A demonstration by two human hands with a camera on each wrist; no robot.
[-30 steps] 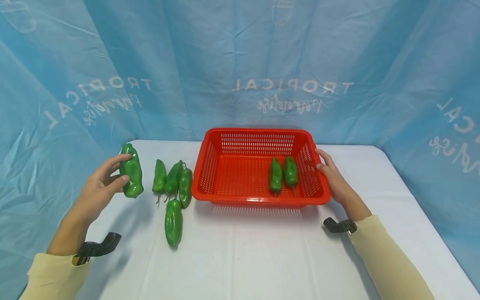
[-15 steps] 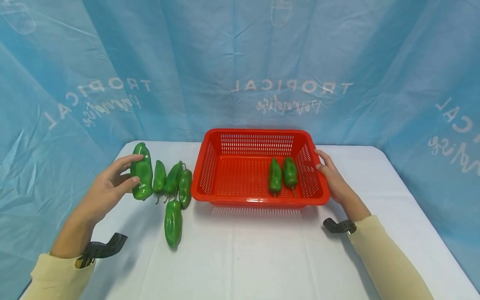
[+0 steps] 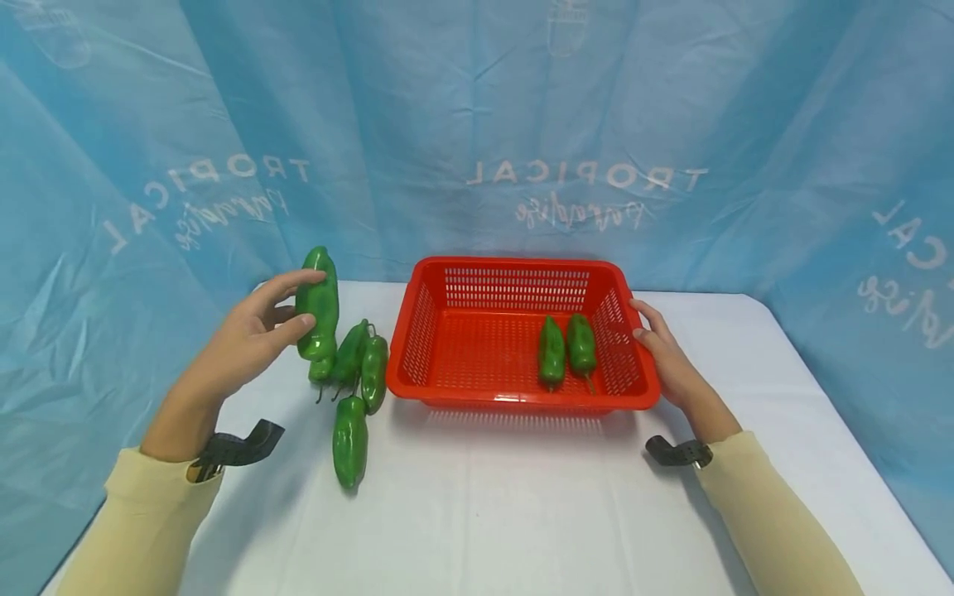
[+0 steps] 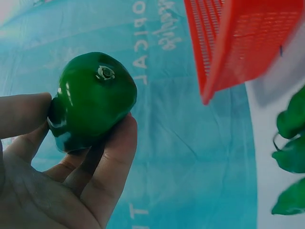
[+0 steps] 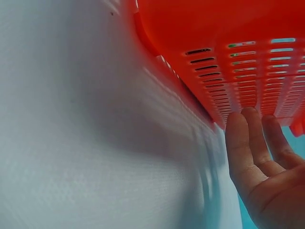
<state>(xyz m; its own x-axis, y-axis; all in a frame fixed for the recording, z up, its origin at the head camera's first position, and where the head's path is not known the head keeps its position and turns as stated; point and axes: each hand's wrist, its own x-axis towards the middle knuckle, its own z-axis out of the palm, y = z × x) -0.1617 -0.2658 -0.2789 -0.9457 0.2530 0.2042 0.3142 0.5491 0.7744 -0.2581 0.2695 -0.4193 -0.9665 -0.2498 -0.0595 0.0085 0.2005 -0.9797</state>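
Note:
My left hand (image 3: 242, 343) holds a large green pepper (image 3: 320, 310) upright between thumb and fingers, raised above the table. In the left wrist view the blunt end of that pepper (image 4: 95, 102) faces the camera, fingers around its sides. Behind and below it, a smaller pepper (image 3: 320, 371) is partly hidden. Beside that lie two more peppers, the middle one (image 3: 349, 356) and the right one (image 3: 373, 372). My right hand (image 3: 669, 360) holds the right rim of a red plastic basket (image 3: 514, 399); in the right wrist view its fingers (image 5: 238, 140) lie against the slotted side.
Inside the basket, toward its right end, lie two green peppers, one left (image 3: 551, 352) and one right (image 3: 581, 343). Another pepper (image 3: 349, 443) lies nearer the front on the white tablecloth (image 3: 522, 505). A blue printed curtain (image 3: 477, 108) hangs behind and at both sides.
The left hand has carried its pepper rightward and lifted it, so it now overlaps the leftmost pepper lying on the table. The right hand has stayed at the basket's rim.

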